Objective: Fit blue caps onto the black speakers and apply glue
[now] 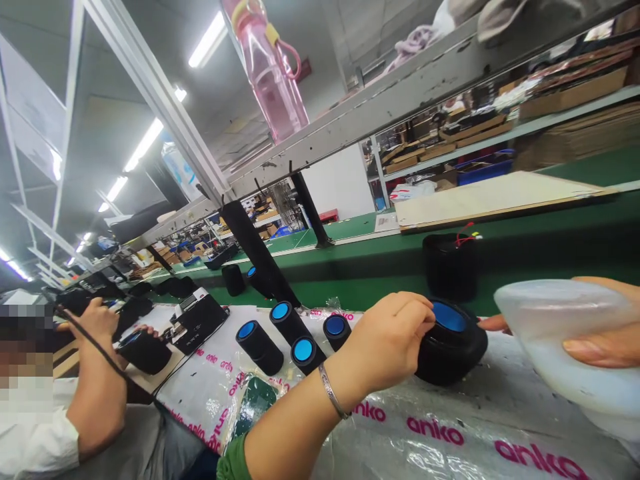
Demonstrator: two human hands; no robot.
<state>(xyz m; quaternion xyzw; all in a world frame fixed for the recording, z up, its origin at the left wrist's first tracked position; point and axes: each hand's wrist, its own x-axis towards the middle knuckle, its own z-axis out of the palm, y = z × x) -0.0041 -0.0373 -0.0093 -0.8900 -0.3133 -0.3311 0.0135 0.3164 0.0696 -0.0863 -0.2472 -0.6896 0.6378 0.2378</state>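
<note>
My left hand [387, 340] rests its fingers on the rim of a black cylinder with a blue top [453, 340], which lies tilted on plastic sheeting printed "anko" [435, 430]. My right hand [600, 333] grips a translucent white squeeze bottle [565, 347] at the right edge, close to the cylinder. A silver bracelet is on my left wrist. Several more black cylinders with blue tops [287, 333] stand in a group to the left of my left hand.
A taller black cylinder with red wires [450, 265] stands on the green conveyor [550, 233] behind. A co-worker's hands [95, 320] at the left hold a tool and another black cylinder. A pink bottle [270, 67] stands on the overhead shelf. A flat board [500, 195] lies across the belt.
</note>
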